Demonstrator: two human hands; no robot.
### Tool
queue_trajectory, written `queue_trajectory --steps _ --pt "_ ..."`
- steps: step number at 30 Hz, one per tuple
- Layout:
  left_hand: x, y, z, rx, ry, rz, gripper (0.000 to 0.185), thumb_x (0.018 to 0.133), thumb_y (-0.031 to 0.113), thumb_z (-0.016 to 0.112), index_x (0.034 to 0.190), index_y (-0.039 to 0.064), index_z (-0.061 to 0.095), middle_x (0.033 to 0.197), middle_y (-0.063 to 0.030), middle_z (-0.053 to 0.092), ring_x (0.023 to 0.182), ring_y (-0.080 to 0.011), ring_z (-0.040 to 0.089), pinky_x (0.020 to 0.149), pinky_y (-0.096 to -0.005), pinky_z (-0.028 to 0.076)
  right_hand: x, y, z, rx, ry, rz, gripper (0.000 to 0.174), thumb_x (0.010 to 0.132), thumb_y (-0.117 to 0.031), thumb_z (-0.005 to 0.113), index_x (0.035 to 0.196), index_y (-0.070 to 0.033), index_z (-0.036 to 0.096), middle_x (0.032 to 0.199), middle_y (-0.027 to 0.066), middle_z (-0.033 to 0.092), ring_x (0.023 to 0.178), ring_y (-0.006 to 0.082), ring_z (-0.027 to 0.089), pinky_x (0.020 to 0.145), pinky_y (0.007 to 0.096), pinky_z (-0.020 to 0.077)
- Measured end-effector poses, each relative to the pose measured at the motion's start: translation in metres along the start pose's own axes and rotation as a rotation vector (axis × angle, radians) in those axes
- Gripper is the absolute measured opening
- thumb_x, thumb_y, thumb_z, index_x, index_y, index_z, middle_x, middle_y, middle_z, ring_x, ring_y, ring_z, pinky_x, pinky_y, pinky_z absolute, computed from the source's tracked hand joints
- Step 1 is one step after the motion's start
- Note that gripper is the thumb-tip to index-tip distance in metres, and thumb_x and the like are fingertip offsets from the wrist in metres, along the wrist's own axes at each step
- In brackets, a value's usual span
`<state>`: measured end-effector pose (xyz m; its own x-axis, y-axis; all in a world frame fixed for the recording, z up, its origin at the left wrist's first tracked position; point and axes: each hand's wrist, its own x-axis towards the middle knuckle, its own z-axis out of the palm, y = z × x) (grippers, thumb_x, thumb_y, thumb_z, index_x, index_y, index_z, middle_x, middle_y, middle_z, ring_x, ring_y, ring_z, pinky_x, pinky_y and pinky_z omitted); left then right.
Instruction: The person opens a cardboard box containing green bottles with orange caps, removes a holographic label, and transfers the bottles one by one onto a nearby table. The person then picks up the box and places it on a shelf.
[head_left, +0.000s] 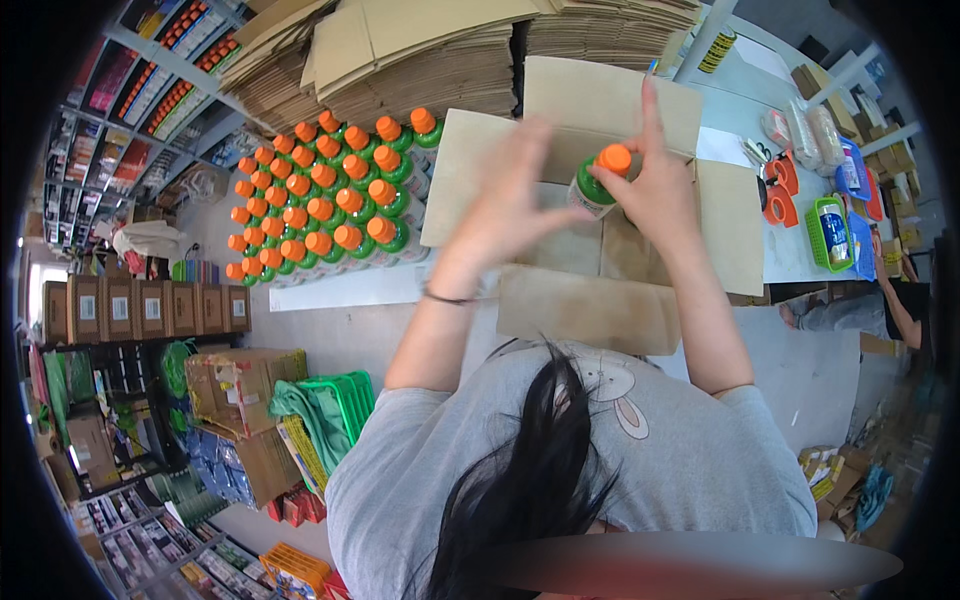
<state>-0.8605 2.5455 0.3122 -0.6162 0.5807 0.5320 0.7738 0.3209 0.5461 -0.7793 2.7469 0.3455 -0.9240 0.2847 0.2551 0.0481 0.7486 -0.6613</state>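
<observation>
An open cardboard box stands before me with its flaps spread outward. My right hand holds a green bottle with an orange cap over the box opening, thumb across its neck and index finger stretched out. The bottle leans slightly. Blurred by motion, my left hand is to the left of that bottle, above the left flap, with its fingers apart and nothing seen in it. Left of the box, many like bottles stand upright in close rows on a white table.
Stacks of flattened cardboard rise behind the bottles and box. On the right of the table lie orange-handled tools, a green basket and a roll of tape. Another person's arm shows at far right. Shelving lines the left.
</observation>
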Motion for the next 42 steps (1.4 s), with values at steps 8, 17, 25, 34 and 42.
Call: queue_trajectory --steps 8,17,25,34,42 --pt "0.002 0.032 0.02 -1.226 0.391 -0.627 0.058 0.098 0.016 0.075 0.143 0.012 0.04 0.122 -0.0072 0.063 0.113 -0.0185 0.066 0.09 -0.0408 0.059 -0.019 -0.05 -0.072 0.732 -0.227 -0.104 0.104 0.089 0.0 0.075 0.17 -0.017 0.012 0.115 0.0108 0.068 0.087 0.0089 0.061 0.079 0.0248 0.0538" --pt "-0.002 0.036 0.01 -1.393 0.317 -0.769 0.047 0.104 0.028 0.068 0.14 0.01 0.044 0.12 -0.0064 0.064 0.11 -0.0196 0.067 0.091 -0.0411 0.058 -0.042 -0.025 -0.038 0.943 -0.314 0.057 0.096 0.089 0.011 0.068 0.168 -0.017 0.02 0.111 0.006 0.058 0.092 0.0098 0.065 0.082 0.0258 0.0553" --pt "-0.001 0.037 0.009 -1.392 0.307 -0.753 0.049 0.104 0.028 0.068 0.14 0.008 0.042 0.12 -0.0074 0.063 0.11 -0.02 0.067 0.09 -0.0424 0.059 -0.05 -0.03 -0.027 0.872 -0.272 0.075 0.095 0.089 0.013 0.066 0.168 -0.019 0.024 0.107 0.0038 0.054 0.089 0.0087 0.065 0.079 0.0239 0.0552" --pt "-0.003 0.035 0.008 -1.383 0.326 -0.786 0.051 0.103 0.024 0.069 0.142 0.008 0.041 0.12 -0.0084 0.063 0.11 -0.0212 0.068 0.09 -0.0436 0.06 -0.064 -0.044 -0.012 0.201 -0.061 -0.231 0.097 0.083 0.01 0.075 0.166 -0.016 0.03 0.102 0.0039 0.055 0.087 0.0086 0.059 0.079 0.0232 0.0516" --pt "-0.012 0.035 -0.002 -1.442 0.234 -0.574 0.058 0.097 0.009 0.068 0.148 0.008 0.039 0.13 -0.0159 0.062 0.119 -0.0304 0.065 0.097 -0.0451 0.057 -0.048 -0.026 -0.017 0.613 -0.267 0.072 0.114 0.077 -0.008 0.089 0.168 -0.013 0.019 0.091 0.0033 0.059 0.077 0.0127 0.057 0.07 0.0265 0.049"
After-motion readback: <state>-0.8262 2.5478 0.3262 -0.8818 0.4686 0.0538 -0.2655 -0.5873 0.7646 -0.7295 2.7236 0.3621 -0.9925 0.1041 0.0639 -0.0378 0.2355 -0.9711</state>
